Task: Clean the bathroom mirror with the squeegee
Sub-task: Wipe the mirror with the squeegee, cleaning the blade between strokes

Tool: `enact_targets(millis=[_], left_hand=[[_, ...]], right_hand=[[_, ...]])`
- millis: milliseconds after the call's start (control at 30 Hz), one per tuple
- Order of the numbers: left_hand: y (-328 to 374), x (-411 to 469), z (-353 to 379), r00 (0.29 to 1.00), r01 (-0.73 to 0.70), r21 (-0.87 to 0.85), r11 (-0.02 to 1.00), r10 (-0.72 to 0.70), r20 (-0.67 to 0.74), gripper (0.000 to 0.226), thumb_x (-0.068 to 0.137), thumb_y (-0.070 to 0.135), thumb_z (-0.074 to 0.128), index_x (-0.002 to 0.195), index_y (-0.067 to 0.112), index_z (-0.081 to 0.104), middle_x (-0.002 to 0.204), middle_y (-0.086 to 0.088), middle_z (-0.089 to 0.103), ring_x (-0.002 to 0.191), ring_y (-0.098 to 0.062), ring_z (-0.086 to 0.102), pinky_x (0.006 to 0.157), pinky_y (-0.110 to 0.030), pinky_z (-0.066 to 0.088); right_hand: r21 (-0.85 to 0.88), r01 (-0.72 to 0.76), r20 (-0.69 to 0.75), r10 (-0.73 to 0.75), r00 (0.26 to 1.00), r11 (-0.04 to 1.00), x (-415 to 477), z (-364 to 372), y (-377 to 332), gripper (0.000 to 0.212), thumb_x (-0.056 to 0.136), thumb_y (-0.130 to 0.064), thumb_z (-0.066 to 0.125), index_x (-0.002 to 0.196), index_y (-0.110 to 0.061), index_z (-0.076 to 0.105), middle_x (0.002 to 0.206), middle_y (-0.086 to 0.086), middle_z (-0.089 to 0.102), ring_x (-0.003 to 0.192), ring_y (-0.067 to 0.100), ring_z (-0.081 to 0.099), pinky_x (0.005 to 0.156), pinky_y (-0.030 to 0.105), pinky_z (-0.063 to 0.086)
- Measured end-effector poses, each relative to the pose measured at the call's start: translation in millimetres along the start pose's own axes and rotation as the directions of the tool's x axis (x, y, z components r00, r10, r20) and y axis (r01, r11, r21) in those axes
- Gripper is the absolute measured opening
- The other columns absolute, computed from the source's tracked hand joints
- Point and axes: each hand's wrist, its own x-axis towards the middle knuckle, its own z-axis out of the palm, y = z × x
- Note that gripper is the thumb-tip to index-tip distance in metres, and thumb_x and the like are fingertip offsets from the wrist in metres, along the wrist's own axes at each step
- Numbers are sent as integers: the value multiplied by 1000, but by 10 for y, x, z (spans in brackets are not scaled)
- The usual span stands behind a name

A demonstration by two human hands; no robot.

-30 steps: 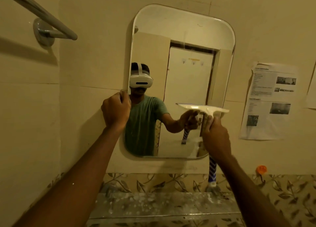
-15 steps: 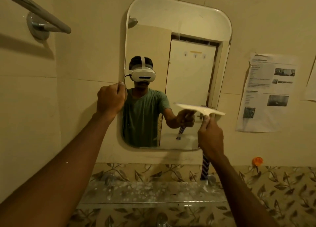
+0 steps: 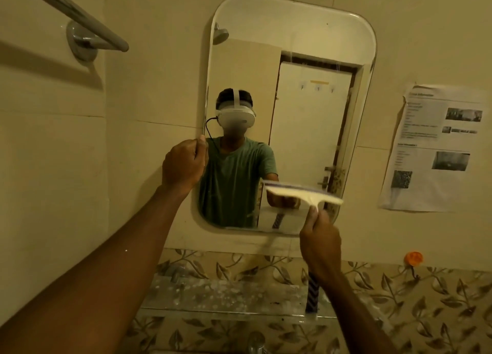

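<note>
A tall mirror [image 3: 306,47] with rounded corners hangs on the beige tiled wall. My left hand [image 3: 183,164] grips its left edge about halfway up. My right hand [image 3: 319,241] is closed around the handle of a white squeegee [image 3: 303,192], whose blade lies level against the glass in the lower right part of the mirror. The striped end of the handle sticks out below my wrist. The mirror reflects a person in a green shirt wearing a headset.
A metal towel bar [image 3: 80,15] juts out at upper left. A printed paper sheet [image 3: 436,148] is stuck to the wall right of the mirror, an orange hook [image 3: 413,257] below it. A spotted glass shelf [image 3: 226,297] and a tap top [image 3: 257,343] sit under the mirror.
The squeegee blade has slid a little lower on the glass on the mirror's right side. My left hand has kept its hold on the mirror's edge. The view has tilted slightly.
</note>
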Motion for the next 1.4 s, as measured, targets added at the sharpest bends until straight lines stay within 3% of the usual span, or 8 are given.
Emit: enact_targets(millis=[167,400,667,900,1000,1067,1200,1400], left_hand=[[-64,-39,38,1000,-25,-24,999,26,10,45,102,31,37,71,6,59,65,-4,51,57,-17,47,47,-25,30],[-125,-58,63,998,-56,-105,993,58,17,42,102,26,40,69,7,57,63,-4,50,55,-16,46,49,-22,32],[-182,-88,63,997,-65,-93,994,68,30,39,102,27,39,68,12,53,65,0,49,53,-6,40,48,-15,27],[-211,-290,74,998,-14,-115,993,22,64,41,102,29,37,80,7,62,60,3,51,49,1,44,49,-11,29],[-237,-416,82,998,3,-88,996,3,68,40,102,29,37,83,8,64,63,1,56,52,-4,49,49,-9,28],[-261,-466,85,997,-12,-76,997,18,74,41,102,29,37,82,7,65,66,-4,62,57,-10,55,50,-9,33],[-284,-589,67,995,31,-93,995,-22,93,40,102,29,39,81,8,67,67,-1,60,59,-10,54,52,-19,40],[-265,-821,151,986,157,-175,972,-143,91,33,101,29,39,92,9,63,82,-2,61,78,-16,59,63,-20,45]], right_hand=[[8,91,-56,-91,994,996,260,20,-245,20,104,-30,31,93,-22,44,65,-3,54,50,10,52,42,19,32],[-126,-126,72,136,988,984,-597,545,270,35,102,-37,29,98,-14,56,66,-2,59,55,13,56,43,21,33],[-21,39,-86,-41,995,999,-89,411,-266,26,104,-31,31,89,-19,49,64,-7,53,53,6,52,42,18,29],[-16,-44,40,45,998,999,-560,652,107,34,102,-35,32,97,-13,57,62,-5,58,49,8,55,41,18,35],[-36,102,77,-99,992,994,-521,558,82,26,102,-37,36,100,-21,56,59,-4,59,46,8,57,37,19,40],[-52,284,258,-261,930,958,-504,499,5,13,101,-37,42,100,-30,53,61,-7,58,52,6,59,42,17,44],[-110,569,654,-372,658,815,-455,571,-184,22,99,-48,39,101,-31,53,65,-10,52,51,3,48,50,14,37],[-283,767,727,-393,563,576,-272,717,-97,40,101,-52,24,103,-21,50,61,-6,43,48,8,39,47,24,31]])
